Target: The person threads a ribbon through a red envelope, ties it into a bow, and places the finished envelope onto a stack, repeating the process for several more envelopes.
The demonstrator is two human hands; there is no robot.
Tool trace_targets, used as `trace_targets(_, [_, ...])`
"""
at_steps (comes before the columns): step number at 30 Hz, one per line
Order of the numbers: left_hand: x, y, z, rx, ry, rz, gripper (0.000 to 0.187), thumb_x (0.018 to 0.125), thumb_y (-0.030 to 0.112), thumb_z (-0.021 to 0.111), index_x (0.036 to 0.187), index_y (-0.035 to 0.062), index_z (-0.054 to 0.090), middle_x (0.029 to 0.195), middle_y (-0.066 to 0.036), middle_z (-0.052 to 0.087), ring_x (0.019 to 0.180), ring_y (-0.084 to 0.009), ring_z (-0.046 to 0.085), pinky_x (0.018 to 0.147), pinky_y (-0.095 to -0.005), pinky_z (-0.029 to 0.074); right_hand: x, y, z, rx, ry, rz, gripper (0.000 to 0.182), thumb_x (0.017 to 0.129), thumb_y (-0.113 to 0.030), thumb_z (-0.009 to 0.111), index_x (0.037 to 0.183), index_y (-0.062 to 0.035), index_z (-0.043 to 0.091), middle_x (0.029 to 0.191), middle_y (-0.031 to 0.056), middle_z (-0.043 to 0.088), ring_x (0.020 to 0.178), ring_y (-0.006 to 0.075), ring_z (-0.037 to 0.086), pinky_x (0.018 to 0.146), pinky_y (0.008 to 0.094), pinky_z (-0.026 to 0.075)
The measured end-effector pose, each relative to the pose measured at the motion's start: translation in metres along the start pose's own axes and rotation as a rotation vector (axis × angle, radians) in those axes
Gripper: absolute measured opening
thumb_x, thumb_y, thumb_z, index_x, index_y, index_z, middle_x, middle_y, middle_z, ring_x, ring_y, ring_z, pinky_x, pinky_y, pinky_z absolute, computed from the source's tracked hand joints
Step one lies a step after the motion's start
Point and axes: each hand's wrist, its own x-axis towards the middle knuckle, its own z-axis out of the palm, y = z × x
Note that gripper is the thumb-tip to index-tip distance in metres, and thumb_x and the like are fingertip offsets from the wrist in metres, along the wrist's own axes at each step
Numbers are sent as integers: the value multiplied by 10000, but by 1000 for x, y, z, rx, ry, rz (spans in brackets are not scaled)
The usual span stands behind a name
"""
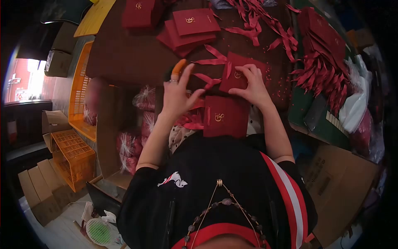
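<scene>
A dark red pouch (pixel 227 78) with a gold monogram and a ribbon at its left side lies on the brown-covered table. My right hand (pixel 258 86) is over its right part, thumb and index finger spread apart with their tips at its surface. To its left, my left hand (pixel 177 93) hovers with fingers apart and nothing in them; one finger wears an orange finger cot (pixel 179 66). A red ribbon (pixel 208 80) lies just past the left fingertips. Nearer my body rests another red pouch (pixel 222 118) with the same gold monogram, close to my lap.
Stacked red pouches (pixel 197 23) lie at the table's far side, with loose red ribbons (pixel 255 18) beside them. At right, a pile of ribboned pouches (pixel 325 45) sits on a green surface. Orange crates (pixel 74 155) and bagged red items (pixel 128 145) are at left, a cardboard box (pixel 340 191) at right.
</scene>
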Motion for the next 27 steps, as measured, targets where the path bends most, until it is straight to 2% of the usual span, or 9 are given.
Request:
trace_targets(2, [10, 13, 13, -47, -153, 139, 829, 797, 346, 825, 1518, 188, 450, 1600, -166, 345, 1454, -419, 333, 1150, -542, 323, 3, -3, -3, 4, -1, -4, 759, 668, -309, 913, 1314, -53, 609, 1286, 124, 510, 1220, 333, 485, 1058, 430, 446])
trace_targets(6, [22, 28, 37, -11, -340, 368, 741, 805, 367, 800, 1459, 158, 522, 1601, -159, 359, 1498, -422, 273, 1193, -560, 267, 8, -11, -18, 210, -181, 23, 509, 801, -280, 825, 1224, -33, 687, 1113, 127, 630, 1106, 281, 605, 967, 389, 497])
trace_targets(8, [13, 26, 39, -55, -383, 409, 647, 800, 406, 794, 1346, 110, 613, 1515, -169, 452, 1461, -444, 319, 1188, -566, 273, 15, -9, -31, 262, 13, 214, 404, 824, -275, 799, 1150, -49, 721, 943, 81, 674, 956, 240, 661, 859, 378, 529])
trace_targets(9, [8, 32, 26, -68, -409, 418, 607, 801, 421, 790, 1297, 103, 643, 1474, -169, 478, 1440, -452, 342, 1187, -562, 276, 20, -1, -37, 133, 191, 122, 315, 842, -273, 776, 1080, -70, 737, 854, 64, 684, 862, 247, 680, 787, 393, 537])
trace_targets(11, [-6, 36, 9, -102, -477, 430, 504, 814, 458, 775, 1149, 85, 717, 1377, -168, 533, 1377, -460, 408, 1175, -553, 295, 31, 25, -49, -174, 381, 71, 264, 867, -227, 773, 1083, -79, 736, 911, 64, 691, 794, 200, 671, 729, 334, 530])
trace_targets(15, [-43, 24, 6, -66, -834, 345, 415, 860, 438, 746, 1111, 109, 735, 1284, -134, 591, 1258, -369, 520, 1115, -550, 357, 59, 57, -69, -439, 403, 177, 256, 881, -181, 691, 1133, -157, 725, 1131, 62, 683, 1013, 312, 675, 850, 437, 538])
trace_targets(18, [-45, 17, 2, -190, -451, 515, 288, 874, 356, 753, 1076, 153, 725, 1162, -75, 667, 1079, -327, 640, 1086, -529, 389, 80, 96, -63, -548, 466, 100, 251, 882, -166, 681, 1129, -167, 725, 1142, 52, 685, 1023, 311, 674, 859, 436, 542])
trace_targets(23, [26, -3, -8, 0, 46, 290, 278, 884, 296, 757, 1125, 165, 708, 1189, -86, 674, 1062, -306, 655, 993, -478, 447, 79, 90, -56, -634, 407, 264, 131, 863, -232, 733, 980, -182, 761, 1098, 29, 673, 1021, 314, 641, 832, 453, 555])
trace_targets(27, [110, -37, 11, 315, 285, 243, 519, 902, 394, 716, 1307, 79, 636, 1251, -177, 654, 1058, -379, 641, 896, -480, 470, 60, 85, -42, -602, 479, 131, 87, 853, -221, 749, 918, -165, 744, 1122, 44, 615, 1023, 293, 593, 831, 435, 555])
